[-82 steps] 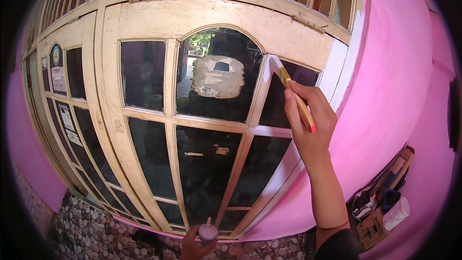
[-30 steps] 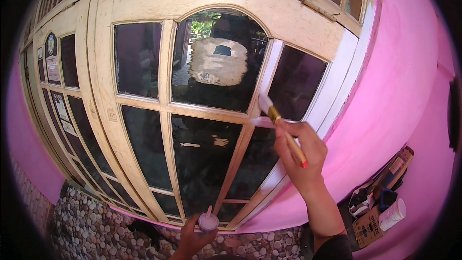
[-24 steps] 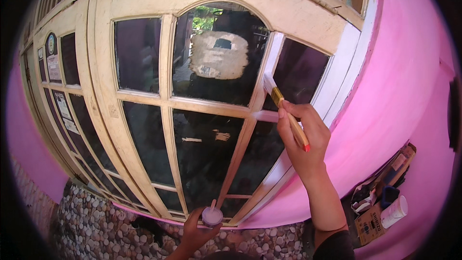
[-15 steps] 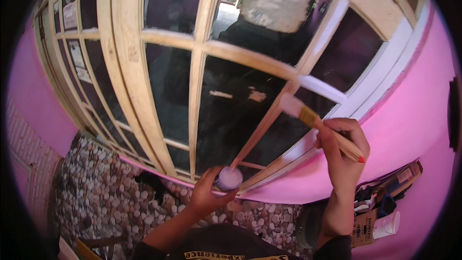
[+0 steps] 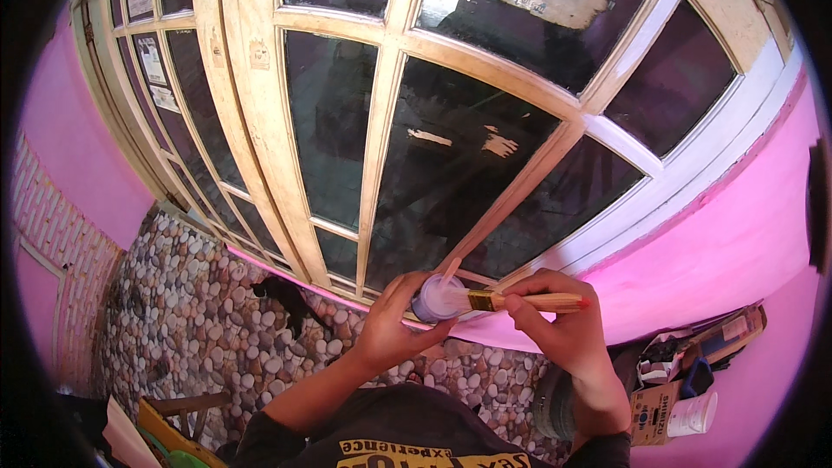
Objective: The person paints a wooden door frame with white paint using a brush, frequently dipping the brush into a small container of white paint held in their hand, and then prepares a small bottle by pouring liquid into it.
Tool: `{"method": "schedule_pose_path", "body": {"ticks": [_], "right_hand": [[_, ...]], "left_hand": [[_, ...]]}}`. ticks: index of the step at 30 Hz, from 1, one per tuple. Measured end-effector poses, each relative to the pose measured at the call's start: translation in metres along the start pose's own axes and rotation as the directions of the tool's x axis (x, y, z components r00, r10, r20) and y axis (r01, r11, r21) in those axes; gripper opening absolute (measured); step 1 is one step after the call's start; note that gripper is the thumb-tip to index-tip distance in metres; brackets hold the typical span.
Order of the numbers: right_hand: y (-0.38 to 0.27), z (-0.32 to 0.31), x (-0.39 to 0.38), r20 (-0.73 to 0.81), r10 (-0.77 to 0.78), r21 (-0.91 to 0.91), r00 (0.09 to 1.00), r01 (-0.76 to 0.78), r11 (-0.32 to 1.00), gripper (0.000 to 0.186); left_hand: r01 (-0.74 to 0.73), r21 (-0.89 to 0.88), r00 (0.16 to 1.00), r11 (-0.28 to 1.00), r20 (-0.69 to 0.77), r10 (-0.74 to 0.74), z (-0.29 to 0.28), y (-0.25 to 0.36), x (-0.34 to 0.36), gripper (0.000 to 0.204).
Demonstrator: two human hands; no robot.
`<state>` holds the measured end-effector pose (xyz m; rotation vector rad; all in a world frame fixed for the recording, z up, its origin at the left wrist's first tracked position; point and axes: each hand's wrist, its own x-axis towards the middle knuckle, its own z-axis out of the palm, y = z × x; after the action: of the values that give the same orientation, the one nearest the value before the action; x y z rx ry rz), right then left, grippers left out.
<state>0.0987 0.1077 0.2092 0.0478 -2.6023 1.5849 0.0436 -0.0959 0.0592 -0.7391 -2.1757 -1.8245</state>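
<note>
My left hand is closed round a small cup of pale purple paint, held low in front of the window frame. A flat wooden stick leans up out of the cup. My right hand grips a paintbrush by its red-tipped wooden handle. The brush lies nearly level, its pale bristles at the cup's mouth; how deep they reach is hard to see. Beyond my hands stands the cream wooden window frame, with pale lavender-white paint on its right-hand bars and outer edge.
Dark glass panes fill the frame. A pink wall curves round to the right. On the pebble-patterned floor a black cat is at the left. Cardboard boxes and a white tub stand lower right; a wooden stool lower left.
My right hand has brought the brush down and left from the frame's lower right bars to the cup. The cup has shifted slightly right and up in the picture. The view has tilted down.
</note>
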Motion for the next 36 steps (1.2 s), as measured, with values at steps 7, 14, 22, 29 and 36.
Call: {"method": "schedule_pose_path", "body": {"ticks": [7, 14, 22, 29, 36], "right_hand": [[0.006, 0.006, 0.006, 0.053, 0.019, -0.035, 0.998, -0.017, 0.999, 0.014], [0.01, 0.004, 0.007, -0.001, 0.007, -0.015, 1.0, -0.007, 1.0, 0.014], [0.038, -0.001, 0.012, -0.144, 0.13, 0.413, 0.981, -0.06, 0.909, 0.013], [0.067, -0.003, 0.011, -0.078, 0.303, 0.749, 0.95, -0.145, 0.647, 0.012], [0.064, -0.009, 0.01, -0.126, 0.353, 0.832, 0.927, -0.095, 0.546, 0.014]], "left_hand": [[-0.014, 0.008, 1.0, 1.0, -0.005, 0.014, -0.001, 0.0, -0.001, 0.069], [0.007, 0.007, 1.0, 1.0, -0.006, -0.007, -0.002, 0.001, -0.001, 0.069], [-0.036, 0.02, 0.999, 0.999, -0.019, 0.036, 0.001, 0.002, 0.003, 0.068], [-0.025, -0.043, 1.0, 0.999, -0.013, 0.024, 0.006, 0.005, 0.01, 0.063], [0.019, -0.018, 1.0, 1.0, -0.006, -0.02, 0.012, 0.009, 0.013, 0.064]]}}
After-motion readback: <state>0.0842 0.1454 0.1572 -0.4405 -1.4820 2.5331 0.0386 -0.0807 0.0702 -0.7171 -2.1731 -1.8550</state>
